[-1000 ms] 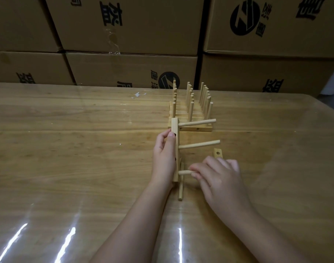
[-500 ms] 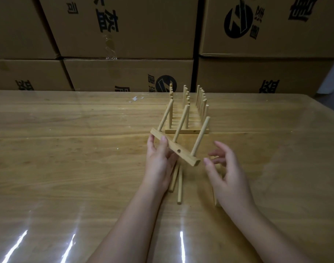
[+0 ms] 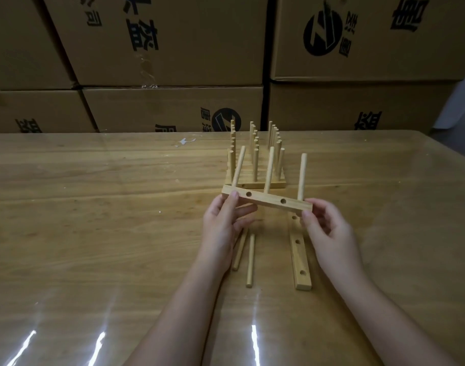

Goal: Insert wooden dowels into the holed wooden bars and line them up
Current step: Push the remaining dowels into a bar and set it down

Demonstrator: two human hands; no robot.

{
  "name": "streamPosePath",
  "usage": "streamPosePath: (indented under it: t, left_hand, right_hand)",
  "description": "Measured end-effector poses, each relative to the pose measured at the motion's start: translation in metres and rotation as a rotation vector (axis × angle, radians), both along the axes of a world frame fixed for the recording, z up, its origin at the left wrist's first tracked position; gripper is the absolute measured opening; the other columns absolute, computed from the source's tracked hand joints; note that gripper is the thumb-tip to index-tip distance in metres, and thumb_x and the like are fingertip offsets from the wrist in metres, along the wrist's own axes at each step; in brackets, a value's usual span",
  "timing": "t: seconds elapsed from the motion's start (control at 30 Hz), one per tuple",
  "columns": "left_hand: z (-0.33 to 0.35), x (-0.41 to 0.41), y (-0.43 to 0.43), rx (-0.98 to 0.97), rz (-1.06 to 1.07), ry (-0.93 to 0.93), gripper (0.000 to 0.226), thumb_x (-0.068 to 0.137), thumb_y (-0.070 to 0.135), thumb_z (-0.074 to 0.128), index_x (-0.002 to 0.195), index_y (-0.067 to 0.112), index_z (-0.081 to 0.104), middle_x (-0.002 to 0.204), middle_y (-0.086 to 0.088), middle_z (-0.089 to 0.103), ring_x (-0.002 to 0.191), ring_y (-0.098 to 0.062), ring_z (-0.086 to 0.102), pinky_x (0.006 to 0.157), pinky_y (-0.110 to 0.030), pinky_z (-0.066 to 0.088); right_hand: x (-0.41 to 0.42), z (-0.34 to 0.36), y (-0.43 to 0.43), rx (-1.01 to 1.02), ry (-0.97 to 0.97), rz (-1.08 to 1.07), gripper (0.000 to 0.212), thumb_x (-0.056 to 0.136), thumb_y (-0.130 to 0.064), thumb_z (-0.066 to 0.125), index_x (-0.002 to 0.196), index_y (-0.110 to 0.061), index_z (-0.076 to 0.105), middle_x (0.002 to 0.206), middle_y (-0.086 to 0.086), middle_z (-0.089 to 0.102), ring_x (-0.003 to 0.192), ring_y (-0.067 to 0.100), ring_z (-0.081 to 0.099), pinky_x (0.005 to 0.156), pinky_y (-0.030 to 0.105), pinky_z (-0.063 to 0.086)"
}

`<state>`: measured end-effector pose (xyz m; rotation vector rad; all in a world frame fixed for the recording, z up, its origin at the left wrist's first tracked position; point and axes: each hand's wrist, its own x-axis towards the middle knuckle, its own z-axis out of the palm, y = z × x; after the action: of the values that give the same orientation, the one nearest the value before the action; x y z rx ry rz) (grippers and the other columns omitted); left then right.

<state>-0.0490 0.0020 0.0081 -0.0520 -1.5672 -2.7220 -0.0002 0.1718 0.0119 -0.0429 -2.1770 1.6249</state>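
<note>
A holed wooden bar [image 3: 265, 199] with three dowels standing up from it is held level above the table. My left hand [image 3: 221, 228] pinches its left end and my right hand [image 3: 329, 233] pinches its right end. Just behind it stands a row of finished bars with upright dowels [image 3: 255, 165], packed side by side. On the table below lie two loose dowels [image 3: 246, 254] and an empty holed bar [image 3: 300, 260], pointing away from me.
The wooden table [image 3: 94, 220] has a glossy clear cover with glare streaks near me. Stacked cardboard boxes [image 3: 168, 48] form a wall along the far edge. A small white scrap [image 3: 184, 142] lies at the back of the table.
The bar was swung from on its side to upright and level. My right hand let go of the third dowel, then took the bar's right end.
</note>
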Motion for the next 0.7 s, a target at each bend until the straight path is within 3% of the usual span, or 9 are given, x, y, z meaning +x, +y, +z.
streamPosePath:
  t: [0.07, 0.2, 0.37, 0.53, 0.63, 0.7]
  left_hand:
    - [-0.001, -0.001, -0.002, -0.050, 0.033, -0.010, 0.006, 0.091, 0.017, 0.060, 0.093, 0.016, 0.066, 0.084, 0.002, 0.071, 0.080, -0.014, 0.068, 0.062, -0.022, 0.052]
    - [-0.003, -0.002, -0.005, -0.136, 0.082, 0.007, 0.025, 0.087, 0.010, 0.064, 0.110, 0.022, 0.065, 0.093, -0.002, 0.066, 0.078, -0.007, 0.066, 0.065, -0.021, 0.051]
    - [-0.004, 0.000, -0.005, -0.238, 0.102, 0.023, 0.027, 0.088, 0.016, 0.064, 0.114, 0.022, 0.064, 0.097, -0.001, 0.069, 0.083, -0.009, 0.066, 0.075, -0.028, 0.049]
    - [-0.006, -0.001, -0.002, -0.264, 0.100, 0.013, 0.022, 0.088, 0.019, 0.065, 0.109, 0.023, 0.063, 0.083, 0.007, 0.071, 0.075, -0.006, 0.068, 0.060, -0.017, 0.049]
    - [-0.006, 0.000, -0.004, -0.235, 0.008, 0.012, 0.022, 0.086, 0.015, 0.066, 0.108, 0.019, 0.063, 0.091, 0.001, 0.073, 0.086, -0.013, 0.071, 0.067, -0.019, 0.053]
    - [-0.007, 0.001, -0.002, -0.315, -0.024, 0.036, 0.021, 0.087, 0.016, 0.066, 0.107, 0.022, 0.064, 0.096, 0.000, 0.072, 0.091, -0.014, 0.069, 0.073, -0.021, 0.053]
  right_hand:
    - [-0.003, 0.000, 0.005, -0.028, -0.005, -0.009, 0.023, 0.091, -0.020, 0.056, 0.104, -0.038, 0.055, 0.094, -0.013, 0.062, 0.083, -0.006, 0.057, 0.065, 0.007, 0.045]
    - [-0.008, -0.002, 0.010, -0.025, 0.008, -0.006, 0.025, 0.090, -0.016, 0.058, 0.106, -0.035, 0.057, 0.095, -0.015, 0.060, 0.081, -0.016, 0.054, 0.066, 0.001, 0.042]
    - [-0.010, -0.007, 0.013, -0.019, 0.008, 0.014, 0.028, 0.089, -0.015, 0.059, 0.101, -0.040, 0.057, 0.095, -0.014, 0.061, 0.083, -0.013, 0.055, 0.067, 0.002, 0.043]
    - [-0.013, -0.010, 0.016, -0.082, 0.000, 0.008, 0.034, 0.087, -0.011, 0.061, 0.096, -0.043, 0.058, 0.094, -0.011, 0.061, 0.079, -0.011, 0.056, 0.066, 0.003, 0.043]
    - [-0.014, -0.010, 0.019, -0.180, -0.020, 0.021, 0.032, 0.085, -0.013, 0.063, 0.096, -0.043, 0.059, 0.097, -0.014, 0.062, 0.082, -0.011, 0.058, 0.065, 0.005, 0.045]
    - [-0.015, -0.010, 0.021, -0.219, -0.052, 0.033, 0.027, 0.083, -0.020, 0.067, 0.098, -0.041, 0.060, 0.100, -0.016, 0.064, 0.089, -0.007, 0.059, 0.067, 0.010, 0.046]
